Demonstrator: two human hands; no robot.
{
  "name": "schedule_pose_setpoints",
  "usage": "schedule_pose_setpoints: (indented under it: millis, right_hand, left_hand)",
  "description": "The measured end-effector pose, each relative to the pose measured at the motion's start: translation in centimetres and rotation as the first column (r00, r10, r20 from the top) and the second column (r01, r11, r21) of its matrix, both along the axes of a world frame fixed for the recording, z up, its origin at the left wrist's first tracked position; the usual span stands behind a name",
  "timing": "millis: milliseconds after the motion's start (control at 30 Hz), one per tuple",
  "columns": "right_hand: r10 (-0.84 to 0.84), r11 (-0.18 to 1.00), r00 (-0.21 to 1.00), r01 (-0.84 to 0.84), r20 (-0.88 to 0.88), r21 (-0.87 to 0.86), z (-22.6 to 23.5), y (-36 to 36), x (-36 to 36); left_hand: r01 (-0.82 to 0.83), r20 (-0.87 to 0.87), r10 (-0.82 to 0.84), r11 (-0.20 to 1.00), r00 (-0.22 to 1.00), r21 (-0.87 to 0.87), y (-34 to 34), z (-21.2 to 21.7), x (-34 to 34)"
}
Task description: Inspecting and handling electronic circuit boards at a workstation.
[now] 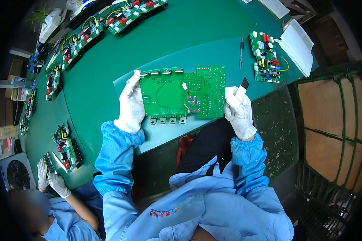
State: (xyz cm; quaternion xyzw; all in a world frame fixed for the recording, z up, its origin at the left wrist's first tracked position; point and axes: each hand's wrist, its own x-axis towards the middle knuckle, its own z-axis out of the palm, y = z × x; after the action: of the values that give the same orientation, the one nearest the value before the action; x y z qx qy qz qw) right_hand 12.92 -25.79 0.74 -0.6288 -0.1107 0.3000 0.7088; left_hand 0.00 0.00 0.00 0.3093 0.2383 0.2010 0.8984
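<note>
Green circuit board [181, 91] between gloved fingers [136, 78].

Both gloved hands, the left hand [130, 102] and the right hand [239, 112], were raised, fingers curled shut, forearms blue-sleeved.

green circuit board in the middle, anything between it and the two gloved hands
Nothing visible: the left hand grips the green circuit board by its left edge, the right hand its right edge, also holding a small brush.

Green circuit board [181, 93], solder side up, above green mat [213, 52]
</note>
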Motion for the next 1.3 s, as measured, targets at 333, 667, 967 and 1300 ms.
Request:
schedule_pose_setpoints:
  millis: [333,667,967,1300]
  right_hand:
    - [-0.02,1.0,1.0,0.02,0.014,-0.008,0.2,0.1,-0.1]
    - [0.015,0.999,1.0,-0.014,0.016,-0.033,0.4,-0.4,0.0]
    - [0.011,1.0,1.0,-0.011,-0.014,0.027,0.6,0.0,-0.5]
    - [0.103,0.942,0.995,-0.099,0.002,0.322,-0.8,0.4,0.9]
  left_hand:
    - [-0.01,-0.015,0.01,0.999,1.0,0.031,-0.5,0.8,0.2]
    - [-0.009,0.015,0.009,1.0,1.0,0.002,-0.5,0.5,0.1]
    - [-0.016,-0.017,0.017,0.999,1.0,0.04,-0.2,1.0,-0.5]
    - [-0.101,0.086,0.067,0.869,0.994,0.484,2.7,-3.1,-0.6]
